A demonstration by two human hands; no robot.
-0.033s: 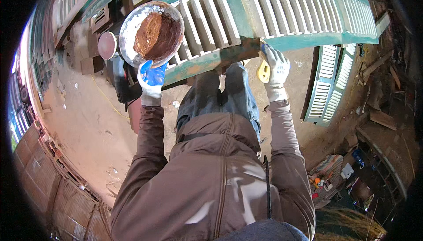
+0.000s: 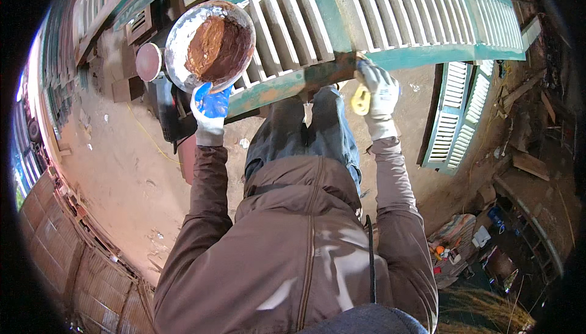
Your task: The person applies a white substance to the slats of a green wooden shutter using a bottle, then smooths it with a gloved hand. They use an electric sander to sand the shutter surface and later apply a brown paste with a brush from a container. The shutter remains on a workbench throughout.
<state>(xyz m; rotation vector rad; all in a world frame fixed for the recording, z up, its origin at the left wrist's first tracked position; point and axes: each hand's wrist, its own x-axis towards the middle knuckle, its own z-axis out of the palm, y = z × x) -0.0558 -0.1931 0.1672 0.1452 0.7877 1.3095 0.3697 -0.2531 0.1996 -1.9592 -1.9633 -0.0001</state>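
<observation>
My left hand, in a white glove with a blue palm, is closed on the near rim of a round bowl. Thick brown paint fills part of it. In my right hand, also gloved, is a paintbrush with a yellow, looped handle. The brush tip is mostly hidden by my fingers and meets the near edge of a green and white louvred shutter. Dark brown covers part of that edge between my hands; to the right it is green.
Two smaller louvred shutters lean at the right. More shutters stand at the far left. A pink round disc is beside the bowl, above a black object. Wood scraps and mixed clutter lie at the right.
My right hand has shifted slightly left along the shutter edge, and the yellow handle has swung a little left with it. The left hand and the bowl stay in place.
</observation>
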